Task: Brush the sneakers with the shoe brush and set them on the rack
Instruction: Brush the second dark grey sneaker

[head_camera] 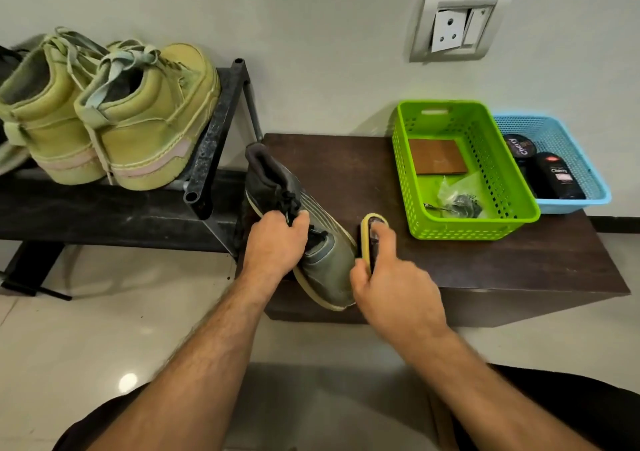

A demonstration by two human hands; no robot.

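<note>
A dark grey-green sneaker (pixel 329 260) with a pale yellow sole lies on the left end of a dark brown low table (pixel 485 263), its toe toward me. My left hand (pixel 273 243) grips it at the laces. My right hand (pixel 384 277) holds a yellow-edged shoe brush (pixel 372 229) against the sneaker's right side near the toe. Two light green high-top sneakers (pixel 138 118) stand side by side, heels toward me, on the black metal rack (pixel 214 139) at the left.
A green plastic basket (pixel 464 229) with a brown board and a small bag sits on the table's right part. Behind it a blue basket (pixel 588 187) holds shoe polish containers. A wall socket (pixel 457 25) is above. Glossy tiled floor lies below.
</note>
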